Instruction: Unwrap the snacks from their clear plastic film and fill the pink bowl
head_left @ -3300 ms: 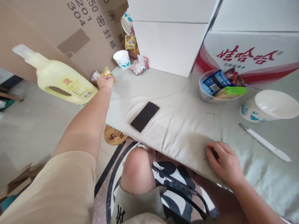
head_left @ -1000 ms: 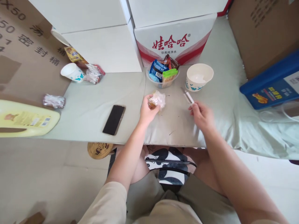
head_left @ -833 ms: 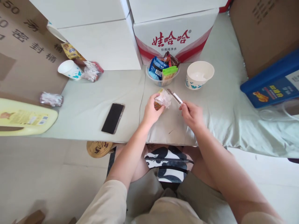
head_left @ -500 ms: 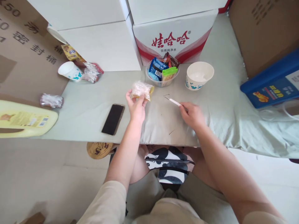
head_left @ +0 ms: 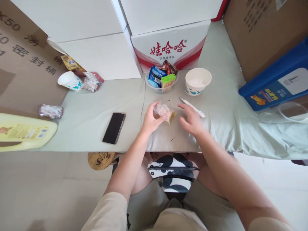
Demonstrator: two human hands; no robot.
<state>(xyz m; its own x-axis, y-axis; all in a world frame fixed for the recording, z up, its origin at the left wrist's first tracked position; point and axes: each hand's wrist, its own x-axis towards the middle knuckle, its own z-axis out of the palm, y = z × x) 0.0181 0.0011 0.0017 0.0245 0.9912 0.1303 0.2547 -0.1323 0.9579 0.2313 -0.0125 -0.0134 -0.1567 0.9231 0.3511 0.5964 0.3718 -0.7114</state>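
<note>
My left hand (head_left: 152, 119) is closed round a small packet wrapped in clear plastic (head_left: 161, 110), with a yellowish edge showing on its right side. The thumb presses on the near side of the wrap. My right hand (head_left: 191, 121) is just to the right of the packet, fingers apart and holding nothing. Beyond its fingers lies a slim white tool with a dark metal tip (head_left: 194, 108), resembling a craft knife, on the cloth. Thin dark strands lie on the cloth near the packet.
Behind are a clear bowl of wrapped snacks (head_left: 154, 87) and a white paper bowl (head_left: 197, 81). A phone (head_left: 114, 127) lies to the left. Farther left are a tipped paper cup (head_left: 69, 80), wrapped packets (head_left: 51, 111) and a yellow jug (head_left: 29, 131). A blue container (head_left: 274, 83) stands right.
My right hand has let go of the white tool, which now lies on the cloth, and has opened. My left hand has moved the wrapped packet right and nearer to me.
</note>
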